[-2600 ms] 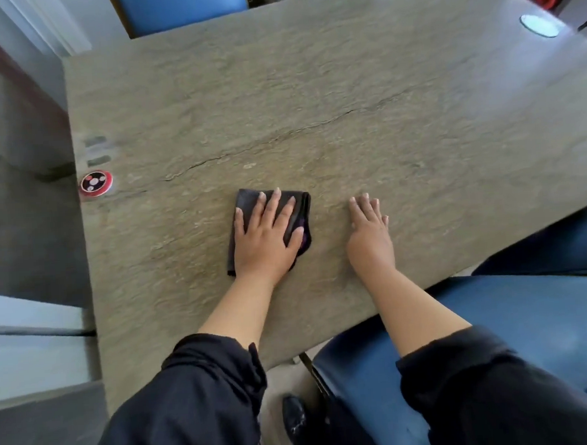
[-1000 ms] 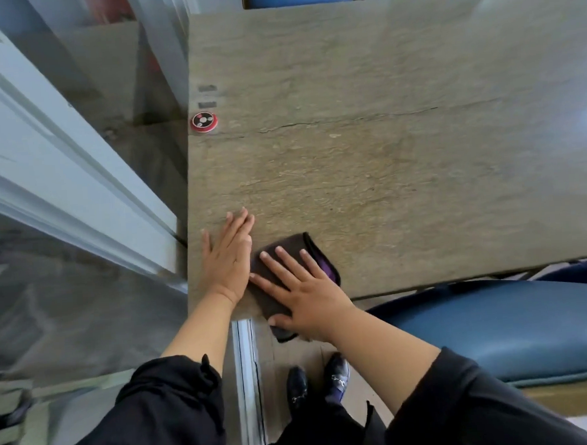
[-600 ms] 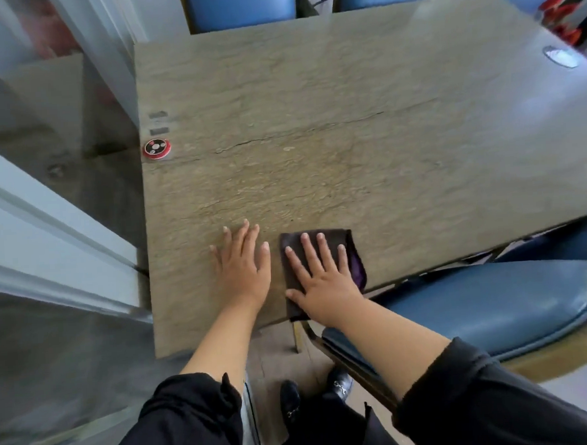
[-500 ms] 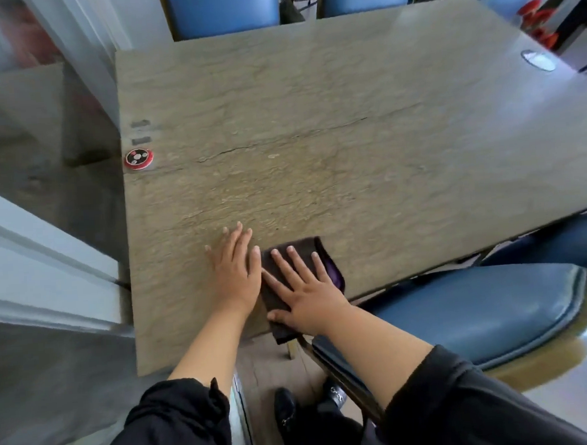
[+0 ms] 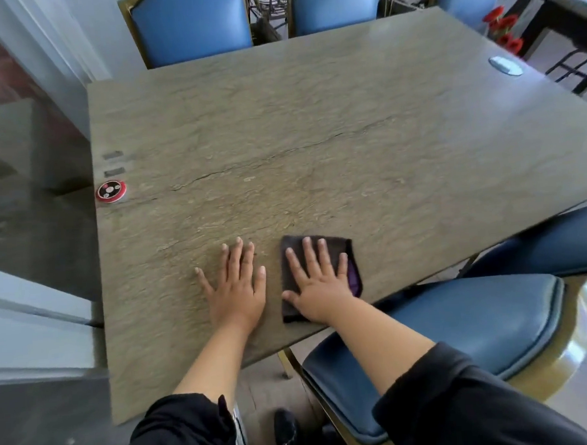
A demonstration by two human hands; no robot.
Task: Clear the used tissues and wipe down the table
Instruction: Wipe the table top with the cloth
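A folded dark cloth [image 5: 339, 249] with a purple inner edge lies on the grey-green stone table [image 5: 314, 136], close to its near edge. My right hand [image 5: 317, 284] presses flat on the cloth, fingers spread and pointing away from me. Just left of it, my left hand [image 5: 236, 288] rests flat on bare stone with fingers apart and nothing under it. I see no tissues on the table.
A round red and black call button [image 5: 111, 191] sits at the table's left edge; a silver oval disc [image 5: 505, 65] lies far right. Blue chairs stand at the far side [image 5: 190, 23] and near right [image 5: 460, 322]. A glass partition [image 5: 29, 202] runs along the left.
The cloth went from under my left hand to under my right hand. In the last half second the right hand slid it right along the near edge, away from the left hand.
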